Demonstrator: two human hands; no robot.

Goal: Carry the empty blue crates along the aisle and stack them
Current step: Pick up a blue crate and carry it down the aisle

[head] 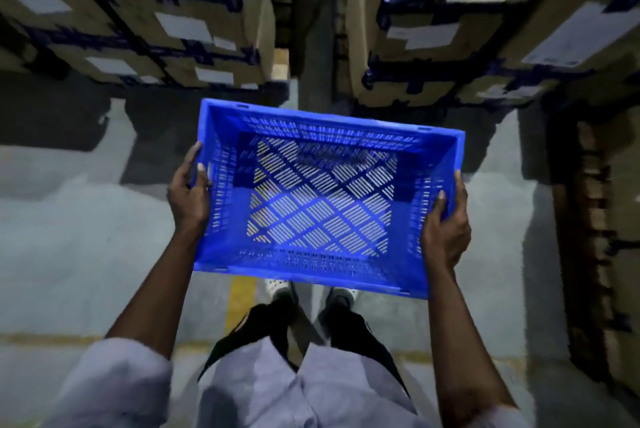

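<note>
Both hands, left and right, grip the short end walls of an empty blue crate, held mouth-up above the floor, long axis running left to right.

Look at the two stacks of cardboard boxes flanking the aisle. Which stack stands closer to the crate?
The right stack: its lower corner nearly meets the far rim of the crate, while the left stack sits farther back, up and to the left.

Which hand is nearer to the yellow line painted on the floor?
Left. The left hand grips the blue crate on the side where the yellow line runs; the right hand grips the opposite side, farther away.
</note>
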